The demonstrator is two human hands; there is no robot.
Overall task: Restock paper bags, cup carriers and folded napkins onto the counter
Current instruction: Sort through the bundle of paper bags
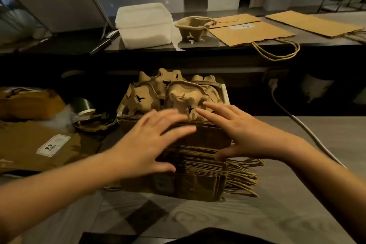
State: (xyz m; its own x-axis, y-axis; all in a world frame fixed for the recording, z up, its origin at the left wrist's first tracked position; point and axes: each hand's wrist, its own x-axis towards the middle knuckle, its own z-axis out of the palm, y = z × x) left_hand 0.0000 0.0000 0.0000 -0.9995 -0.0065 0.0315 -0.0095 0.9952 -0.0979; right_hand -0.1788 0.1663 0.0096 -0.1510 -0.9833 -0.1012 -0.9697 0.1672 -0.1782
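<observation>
I see the stack of flat brown paper bags with twisted cord handles point(198, 172) directly under both hands. Its row runs from me away toward the fingertips, and the handles stick out under the right wrist. The left hand point(150, 140) and right hand point(233, 132) are spread flat over it, equally near, gripping nothing; the moulded brown pulp cup carriers point(178, 95) stand just beyond the fingertips.

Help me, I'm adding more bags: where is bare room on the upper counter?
A bare strip lies between the handled bag and the far-right bag, toward the front edge of the counter. It is crowded from the white tub to the cup carrier, which sit close together.
</observation>
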